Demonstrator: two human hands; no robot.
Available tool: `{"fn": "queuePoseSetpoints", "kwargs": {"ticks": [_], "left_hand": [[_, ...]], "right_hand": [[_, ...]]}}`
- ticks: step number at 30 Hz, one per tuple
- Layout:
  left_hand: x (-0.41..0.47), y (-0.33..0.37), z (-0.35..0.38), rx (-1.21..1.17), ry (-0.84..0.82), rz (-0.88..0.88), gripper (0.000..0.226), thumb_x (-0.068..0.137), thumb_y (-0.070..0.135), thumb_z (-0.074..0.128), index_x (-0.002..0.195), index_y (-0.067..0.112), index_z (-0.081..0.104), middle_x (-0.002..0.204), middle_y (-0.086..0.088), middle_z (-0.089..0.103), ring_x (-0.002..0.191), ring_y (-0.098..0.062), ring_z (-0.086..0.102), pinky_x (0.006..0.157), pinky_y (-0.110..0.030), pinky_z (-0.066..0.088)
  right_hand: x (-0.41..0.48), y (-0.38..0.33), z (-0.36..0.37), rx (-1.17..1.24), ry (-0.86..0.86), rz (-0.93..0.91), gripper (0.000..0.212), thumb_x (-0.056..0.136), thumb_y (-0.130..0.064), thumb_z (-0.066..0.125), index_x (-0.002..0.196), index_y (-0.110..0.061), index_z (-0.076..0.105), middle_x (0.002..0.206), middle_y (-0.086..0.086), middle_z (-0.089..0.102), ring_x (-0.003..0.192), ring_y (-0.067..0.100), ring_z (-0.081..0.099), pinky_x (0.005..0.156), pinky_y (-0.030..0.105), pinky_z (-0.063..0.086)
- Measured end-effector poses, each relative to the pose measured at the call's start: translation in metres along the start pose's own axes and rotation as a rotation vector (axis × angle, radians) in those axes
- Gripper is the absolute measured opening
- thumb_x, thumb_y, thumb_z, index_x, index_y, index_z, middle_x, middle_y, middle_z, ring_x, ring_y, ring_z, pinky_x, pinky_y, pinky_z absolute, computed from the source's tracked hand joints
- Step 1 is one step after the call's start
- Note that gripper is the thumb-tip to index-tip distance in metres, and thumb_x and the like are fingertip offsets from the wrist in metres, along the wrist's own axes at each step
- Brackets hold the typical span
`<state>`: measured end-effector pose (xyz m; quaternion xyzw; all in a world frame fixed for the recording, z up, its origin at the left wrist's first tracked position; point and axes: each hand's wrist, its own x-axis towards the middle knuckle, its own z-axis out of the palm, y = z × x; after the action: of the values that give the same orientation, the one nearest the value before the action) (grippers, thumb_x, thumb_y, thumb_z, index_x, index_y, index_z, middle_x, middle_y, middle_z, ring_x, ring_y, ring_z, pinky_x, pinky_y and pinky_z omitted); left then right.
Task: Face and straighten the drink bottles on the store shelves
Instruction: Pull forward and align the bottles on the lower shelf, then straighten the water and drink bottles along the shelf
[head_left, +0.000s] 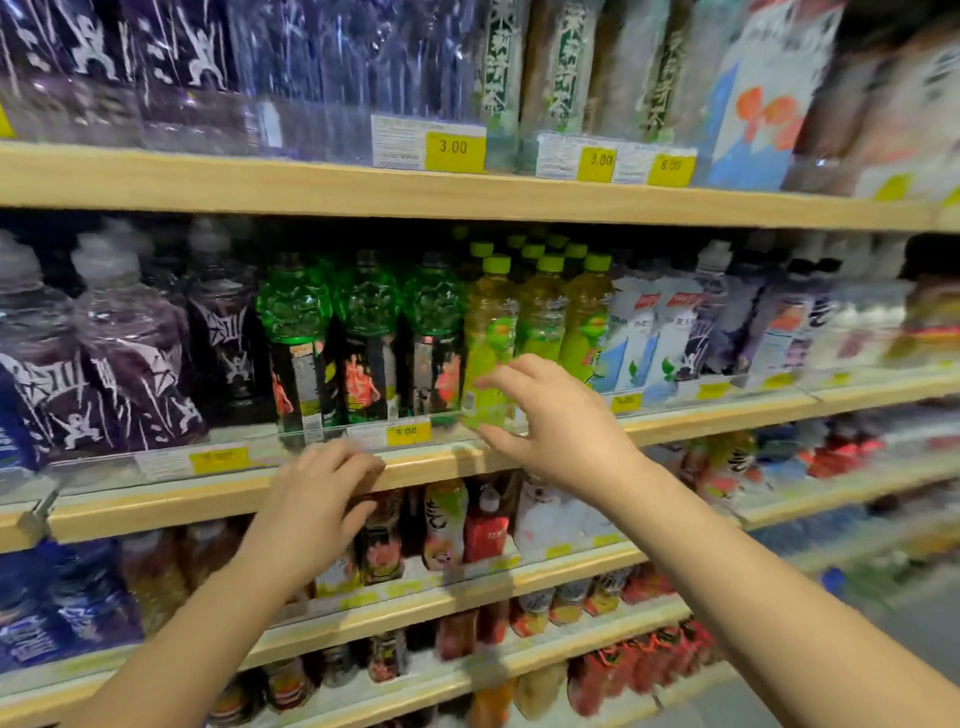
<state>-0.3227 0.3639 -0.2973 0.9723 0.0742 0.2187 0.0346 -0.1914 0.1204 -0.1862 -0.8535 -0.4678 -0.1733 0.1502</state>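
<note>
A person faces store shelves packed with drink bottles, both bare arms reaching forward. The picture is blurred by motion.

The right hand (561, 415) is at the front row of the middle shelf (156, 499). Its fingers (511, 370) and thumb are released and spread wide, with the lower label of a yellow-green bottle (491, 332) between them. The blur hides whether they touch it. The bottle stands at the shelf's front edge, long axis vertical, cap up. Which way its label faces is too smeared to read.

The left hand (317, 499) is lower and to the left. Its fingers are bent over the shelf's wooden front edge, just below a yellow price tag (409, 432), the thumb under the edge. Whether they grip or only rest there, I cannot tell.

To the left of the right fingers stand three dark green bottles (296, 312), upright and in an even row; farther left, purple bottles (130, 353) lean at differing angles. To the right of the fingers, more yellow-green bottles stand upright, then white-labelled bottles (634, 338).

The work looks mid-way: the green section seems tidy, the yellow-green bottle is in hand next, and the leaning purple bottles likely remain to be straightened.
</note>
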Motion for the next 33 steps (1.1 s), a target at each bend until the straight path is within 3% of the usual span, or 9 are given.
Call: {"fn": "queuePoseSetpoints", "kwargs": {"ticks": [6, 10, 13, 18, 28, 33], "left_hand": [[0.038, 0.066, 0.023, 0.063, -0.045, 0.011, 0.052, 0.083, 0.039, 0.073, 0.13, 0.029, 0.054, 0.123, 0.006, 0.052, 0.114, -0.022, 0.049, 0.093, -0.037, 0.045], [0.067, 0.116, 0.041, 0.134, -0.037, -0.038, 0.055, 0.078, 0.035, 0.078, 0.128, 0.025, 0.058, 0.122, 0.001, 0.055, 0.11, -0.026, 0.051, 0.082, -0.041, 0.048], [0.086, 0.156, 0.058, 0.173, -0.005, -0.05, 0.055, 0.071, 0.03, 0.084, 0.121, 0.02, 0.064, 0.114, -0.004, 0.059, 0.101, -0.031, 0.056, 0.073, -0.043, 0.05], [0.109, 0.205, 0.08, 0.209, 0.042, -0.082, 0.056, 0.068, 0.024, 0.086, 0.118, 0.013, 0.065, 0.107, -0.009, 0.06, 0.095, -0.036, 0.056, 0.074, -0.046, 0.049], [0.146, 0.273, 0.098, 0.174, 0.017, 0.004, 0.058, 0.08, 0.035, 0.078, 0.13, 0.012, 0.06, 0.124, -0.004, 0.06, 0.115, -0.028, 0.056, 0.094, -0.043, 0.05], [0.167, 0.295, 0.114, 0.152, 0.059, 0.133, 0.058, 0.075, 0.03, 0.083, 0.126, 0.011, 0.063, 0.122, -0.006, 0.062, 0.111, -0.029, 0.06, 0.092, -0.044, 0.052]], "right_hand": [[-0.053, 0.086, -0.025, 0.061, -0.016, 0.143, 0.053, 0.095, -0.043, 0.067, 0.144, -0.029, 0.052, 0.139, -0.003, 0.052, 0.129, 0.02, 0.05, 0.096, 0.039, 0.049], [-0.081, 0.158, -0.046, 0.044, -0.023, 0.207, 0.055, 0.095, -0.046, 0.066, 0.146, -0.032, 0.049, 0.141, -0.003, 0.05, 0.131, 0.019, 0.049, 0.098, 0.038, 0.048], [-0.098, 0.212, -0.06, 0.038, -0.024, 0.214, 0.055, 0.096, -0.048, 0.065, 0.146, -0.033, 0.048, 0.143, -0.003, 0.048, 0.132, 0.019, 0.049, 0.101, 0.039, 0.048], [-0.112, 0.281, -0.078, -0.008, -0.034, 0.178, 0.054, 0.094, -0.045, 0.067, 0.143, -0.031, 0.051, 0.137, -0.001, 0.052, 0.128, 0.023, 0.051, 0.099, 0.04, 0.047], [-0.095, 0.335, -0.077, -0.022, -0.106, 0.149, 0.047, 0.092, -0.052, 0.067, 0.136, -0.039, 0.057, 0.138, -0.007, 0.051, 0.126, 0.017, 0.05, 0.083, 0.032, 0.043], [-0.076, 0.344, -0.072, -0.05, -0.129, 0.143, 0.046, 0.093, -0.051, 0.067, 0.136, -0.037, 0.058, 0.138, -0.007, 0.05, 0.127, 0.017, 0.049, 0.092, 0.034, 0.046]]}}
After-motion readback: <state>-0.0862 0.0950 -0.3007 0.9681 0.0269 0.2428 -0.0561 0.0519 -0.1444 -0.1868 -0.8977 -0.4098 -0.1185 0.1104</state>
